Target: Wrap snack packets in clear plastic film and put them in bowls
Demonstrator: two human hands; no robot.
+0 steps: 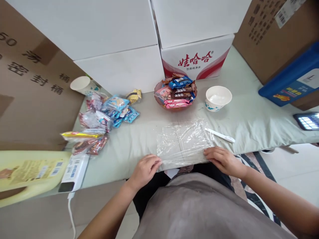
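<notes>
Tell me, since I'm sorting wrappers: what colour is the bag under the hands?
Clear, see-through plastic bag, crinkled; the head view shows it.

Stockroom or packing corner, stacked white cartons (119, 30) and brown shipping boxes (27, 83) walling in a cloth-covered bench (249, 116), bottled-water case (196, 59) behind it, loose snack packets (104, 116) heaped on its left

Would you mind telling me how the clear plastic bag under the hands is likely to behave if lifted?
The clear plastic bag looks thin and wrinkled, so it would probably flop and drape. It appears empty and flat, so likely very light. Its glossy film may slip between the left hand and right hand.
</notes>
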